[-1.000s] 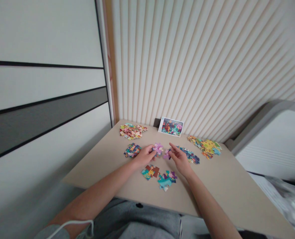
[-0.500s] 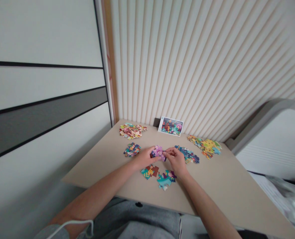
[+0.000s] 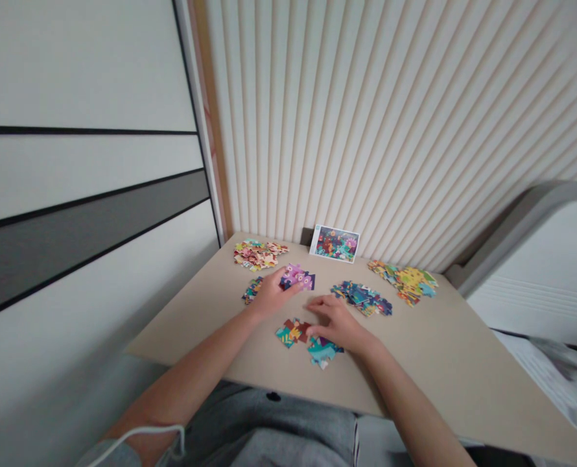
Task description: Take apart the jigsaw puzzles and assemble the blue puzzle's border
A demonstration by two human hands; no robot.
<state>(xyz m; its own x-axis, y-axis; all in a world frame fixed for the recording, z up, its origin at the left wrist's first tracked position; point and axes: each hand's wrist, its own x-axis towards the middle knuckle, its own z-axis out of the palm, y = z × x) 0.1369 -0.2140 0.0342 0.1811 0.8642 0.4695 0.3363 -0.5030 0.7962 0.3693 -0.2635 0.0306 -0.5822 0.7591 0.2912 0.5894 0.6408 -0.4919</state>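
Joined purple puzzle pieces [image 3: 298, 277] are in my left hand [image 3: 271, 296], its thumb on their near edge. My right hand [image 3: 338, 322] hovers with fingers apart and nothing visible between them. Below it lie a teal joined cluster [image 3: 322, 353] and, to its left, a brown and teal cluster [image 3: 293, 331]. A dark blue pile [image 3: 361, 297] is just beyond my right hand. Another dark pile [image 3: 252, 290] is partly hidden behind my left hand.
On the beige table [image 3: 196, 324], a pink and cream pile [image 3: 257, 255] sits back left and a yellow pile [image 3: 410, 282] back right. A picture card [image 3: 335, 244] leans near the pleated curtain [image 3: 288, 130]. A plastic bag [image 3: 575, 383] is at the right.
My left hand has moved away and to the left with the purple pieces. My right hand has let go of them, opened and come nearer, over the teal cluster.
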